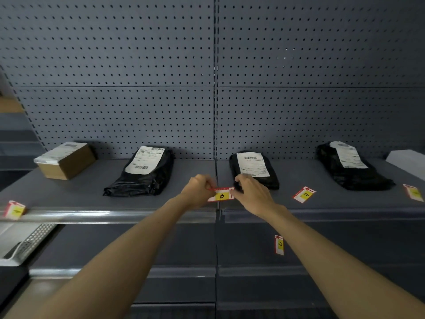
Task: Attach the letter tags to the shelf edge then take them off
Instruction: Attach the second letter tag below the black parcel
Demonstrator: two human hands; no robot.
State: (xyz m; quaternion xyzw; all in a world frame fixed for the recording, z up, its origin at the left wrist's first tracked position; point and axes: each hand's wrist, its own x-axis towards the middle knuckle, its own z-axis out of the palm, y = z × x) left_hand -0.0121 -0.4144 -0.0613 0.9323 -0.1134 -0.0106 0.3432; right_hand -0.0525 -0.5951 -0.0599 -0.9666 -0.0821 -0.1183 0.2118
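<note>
Both hands hold the red-and-white tag with a yellow "B" (221, 195) just above the grey shelf edge (115, 216) at the middle seam. My left hand (199, 188) pinches its left end and my right hand (251, 192) grips its right end. A "D" tag (304, 194) lies flat on the shelf to the right. Another tag (414, 192) lies at the far right. One tag (15, 210) sits at the shelf edge on the far left. A "C" tag (279, 245) lies on the lower shelf.
On the shelf stand a cardboard box (65, 161) at left and three black mailer bags with white labels (143, 172), (253, 170), (349, 166). A white parcel (407, 161) is at the far right. Grey pegboard (213, 77) backs the shelf. A perforated metal bracket (30, 244) sticks out lower left.
</note>
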